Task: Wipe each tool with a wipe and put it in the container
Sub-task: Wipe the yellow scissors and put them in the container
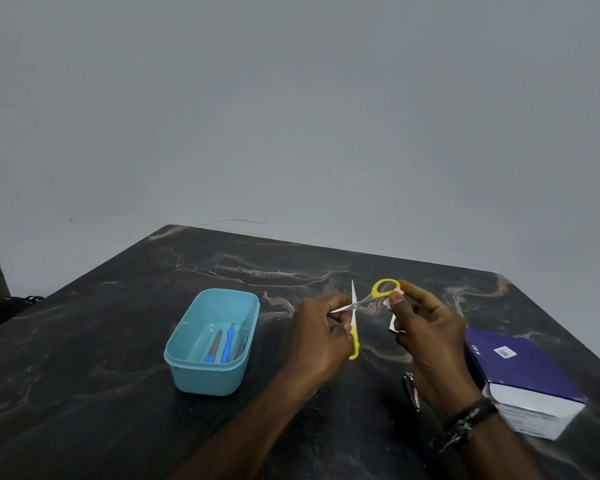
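Small scissors with yellow handles are spread open above the dark marble table. My left hand grips the lower yellow handle. My right hand pinches the upper yellow ring together with a small white wipe that hangs below my thumb. To the left stands a light blue container with two blue-handled tools lying inside. A metal nail clipper lies on the table, partly hidden under my right wrist.
A purple and white box sits at the table's right edge, close to my right forearm. A plain grey wall rises behind the table. Dark objects lie on the floor at far left.
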